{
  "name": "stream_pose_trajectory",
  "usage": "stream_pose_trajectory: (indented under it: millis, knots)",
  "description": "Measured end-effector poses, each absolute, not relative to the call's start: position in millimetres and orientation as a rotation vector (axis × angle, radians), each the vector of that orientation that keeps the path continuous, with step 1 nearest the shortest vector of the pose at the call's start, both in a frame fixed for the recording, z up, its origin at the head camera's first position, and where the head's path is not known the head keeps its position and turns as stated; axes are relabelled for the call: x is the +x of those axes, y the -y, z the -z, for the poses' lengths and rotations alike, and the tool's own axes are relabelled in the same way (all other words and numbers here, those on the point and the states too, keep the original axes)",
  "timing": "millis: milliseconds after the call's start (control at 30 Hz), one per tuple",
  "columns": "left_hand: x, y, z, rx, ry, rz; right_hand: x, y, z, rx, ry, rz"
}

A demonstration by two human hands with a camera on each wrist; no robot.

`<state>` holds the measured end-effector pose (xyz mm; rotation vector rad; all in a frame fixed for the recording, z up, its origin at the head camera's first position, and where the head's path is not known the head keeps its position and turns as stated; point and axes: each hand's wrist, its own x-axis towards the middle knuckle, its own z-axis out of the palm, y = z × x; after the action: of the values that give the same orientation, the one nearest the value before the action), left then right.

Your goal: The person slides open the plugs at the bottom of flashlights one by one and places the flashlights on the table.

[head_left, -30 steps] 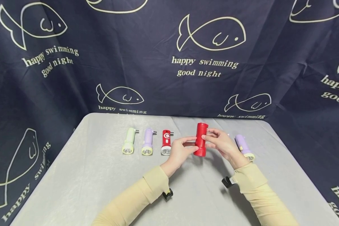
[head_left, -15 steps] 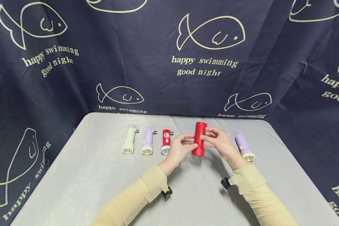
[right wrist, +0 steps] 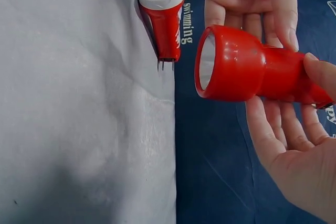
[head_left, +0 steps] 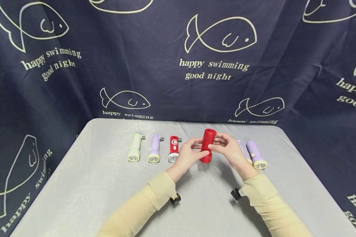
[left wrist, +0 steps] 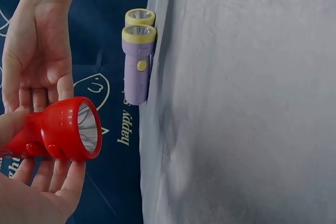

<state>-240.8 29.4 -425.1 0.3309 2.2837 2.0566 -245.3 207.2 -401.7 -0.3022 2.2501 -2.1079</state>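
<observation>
Left grip [head_left: 190,156]: closed to the width of the held red flashlight [head_left: 207,141], thumb on its near face, fingers behind, on its left side toward the head.
Right grip [head_left: 229,148]: also closed to that width, thumb on the near face, fingers behind, on its right side, a little closer to the tail.
Held red flashlight: raised above the surface [head_left: 77,197] between both grips, tail up and leaning slightly right in the head view; glossy red all over, straight body, flared head, small dark spot on the tail end. The wrist views show a silvery reflector inside the red rim; the left wrist view adds two small raised red parts along the side.
Left neighbours: left of the held red flashlight, lying in a row, a red-and-white flashlight [head_left: 174,144] just past the left grip, then a purple flashlight [head_left: 155,146], then a green flashlight [head_left: 135,146]; prongs stick out near each tail.
Right neighbours: right of it, an inner purple flashlight [head_left: 243,147], partly hidden by the right grip, and an outer purple flashlight [head_left: 256,154] just beside that.
Edges: the surface's far edge runs behind it, with rounded corners; dark fish-print cloth [head_left: 154,49] rises beyond.
Room: in front of it, grey surface runs toward the person between two pale sleeves [head_left: 136,207]; farther left and right, it widens beyond both neighbour groups.
</observation>
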Motion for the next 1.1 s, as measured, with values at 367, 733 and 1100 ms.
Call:
stream_pose_trajectory:
  millis: [367,733,1100]
  knots:
    - [-244.7,-26.0,427.5,0.43,-2.335,-2.035,-240.6,-204.2,400.8,-0.389,-2.453,1.964]
    - [-244.7,-24.7,427.5,0.432,-2.299,-2.035,-239.6,-204.7,398.0,-0.418,-2.509,1.886]
    - [-244.8,-19.0,431.3,0.479,-2.302,-1.987,-238.5,-205.5,390.9,-0.449,-2.523,1.853]
